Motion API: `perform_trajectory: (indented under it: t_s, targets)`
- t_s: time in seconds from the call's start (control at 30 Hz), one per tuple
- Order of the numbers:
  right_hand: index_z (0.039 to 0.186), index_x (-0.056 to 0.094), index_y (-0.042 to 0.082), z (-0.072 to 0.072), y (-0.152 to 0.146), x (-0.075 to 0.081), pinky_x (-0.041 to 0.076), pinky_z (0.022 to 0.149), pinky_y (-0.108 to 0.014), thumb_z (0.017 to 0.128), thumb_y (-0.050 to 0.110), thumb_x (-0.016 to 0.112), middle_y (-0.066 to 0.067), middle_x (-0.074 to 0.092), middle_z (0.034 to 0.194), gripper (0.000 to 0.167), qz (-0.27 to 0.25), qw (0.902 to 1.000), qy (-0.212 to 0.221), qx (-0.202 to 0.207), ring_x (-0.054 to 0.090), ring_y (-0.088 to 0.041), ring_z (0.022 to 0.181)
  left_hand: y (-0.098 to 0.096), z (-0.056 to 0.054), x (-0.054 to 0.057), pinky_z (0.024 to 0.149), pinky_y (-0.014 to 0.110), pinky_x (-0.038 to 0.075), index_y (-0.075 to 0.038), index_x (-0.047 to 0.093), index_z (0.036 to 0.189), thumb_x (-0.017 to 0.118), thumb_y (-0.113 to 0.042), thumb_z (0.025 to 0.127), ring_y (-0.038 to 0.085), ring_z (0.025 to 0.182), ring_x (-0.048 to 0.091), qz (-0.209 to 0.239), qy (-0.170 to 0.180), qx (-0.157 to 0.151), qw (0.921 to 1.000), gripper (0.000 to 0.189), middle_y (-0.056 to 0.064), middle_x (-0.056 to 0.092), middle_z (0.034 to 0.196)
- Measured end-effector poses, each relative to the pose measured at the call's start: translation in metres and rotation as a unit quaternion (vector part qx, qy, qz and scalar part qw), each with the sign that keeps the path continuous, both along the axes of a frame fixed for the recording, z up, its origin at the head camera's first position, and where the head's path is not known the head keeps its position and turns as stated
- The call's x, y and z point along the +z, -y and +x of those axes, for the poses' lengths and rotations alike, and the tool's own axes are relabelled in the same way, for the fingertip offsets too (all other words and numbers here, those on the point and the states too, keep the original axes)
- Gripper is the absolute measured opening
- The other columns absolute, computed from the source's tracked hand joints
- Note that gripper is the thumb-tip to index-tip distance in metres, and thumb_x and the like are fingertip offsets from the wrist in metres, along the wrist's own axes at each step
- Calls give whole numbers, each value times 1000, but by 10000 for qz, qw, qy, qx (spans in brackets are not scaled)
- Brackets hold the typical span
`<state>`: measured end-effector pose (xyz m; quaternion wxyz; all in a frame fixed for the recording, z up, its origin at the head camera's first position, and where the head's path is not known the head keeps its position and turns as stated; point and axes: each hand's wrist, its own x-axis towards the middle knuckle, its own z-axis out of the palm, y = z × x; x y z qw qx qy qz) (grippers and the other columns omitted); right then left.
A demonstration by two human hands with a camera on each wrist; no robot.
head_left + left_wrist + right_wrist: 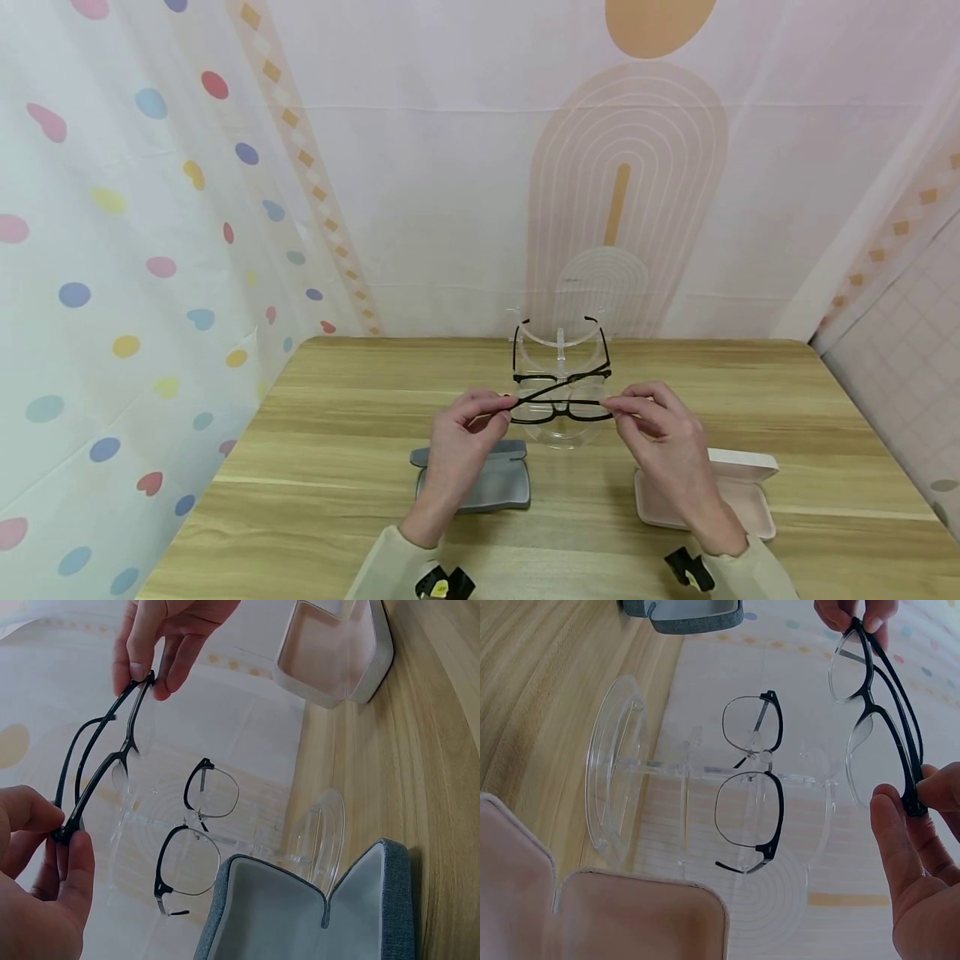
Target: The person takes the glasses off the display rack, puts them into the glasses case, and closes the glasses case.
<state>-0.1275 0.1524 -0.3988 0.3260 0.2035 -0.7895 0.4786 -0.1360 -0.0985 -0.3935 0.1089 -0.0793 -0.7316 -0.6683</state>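
Black-framed eyeglasses [561, 412] are held up by both hands, one at each end of the front. My left hand [463, 435] pinches the left corner, while the fingers of my right hand [667, 442] pinch the right corner. One temple slants across behind the lenses in the head view. Behind them, a second pair of eyeglasses [781, 806], dark along the brow with thin metal lower rims, sits on a clear display stand [592, 776]. Its temples reach back toward the curtain.
On the wooden table [337, 467], an opened grey glasses case [498, 492] lies below the left hand. An opened white case [753, 508] with pale pink lining lies under the right forearm. A patterned curtain [442, 208] hangs behind the table.
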Motion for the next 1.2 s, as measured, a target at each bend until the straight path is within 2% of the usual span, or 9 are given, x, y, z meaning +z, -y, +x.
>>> perform_trajectory:
  t_s: [0.2,0.9,1.03,1.2]
  targets:
    - [98,82,5,0,1,0,56,77,-13,82,-21,69,-2,68,100,33,14,10000,26,22,65,-1,88,1,0,-1,88,23,57,-5,83,102,71,5,89,18,98,64,-190,128,59,9997,20,6,67,104]
    - [99,82,3,-1,1,-3,56,76,-13,82,-21,70,-2,67,99,32,28,9999,80,113,64,-2,88,3,-1,-4,87,25,57,-11,84,99,71,1,90,17,96,64,-706,61,100,9974,20,3,67,102]
    - [100,82,4,-1,0,-4,57,75,-14,85,-18,70,-3,68,100,29,-70,9990,394,204,64,-1,88,6,-1,-6,89,25,57,-12,84,101,70,2,91,17,99,65,-671,-73,-36,9977,21,3,69,103]
    - [110,80,5,2,-2,-4,59,79,-19,93,-9,69,-4,66,106,25,-321,9913,1125,609,65,-5,93,14,0,-9,89,25,58,-7,82,102,72,3,91,18,100,68,-398,-212,-212,9988,18,7,71,106]
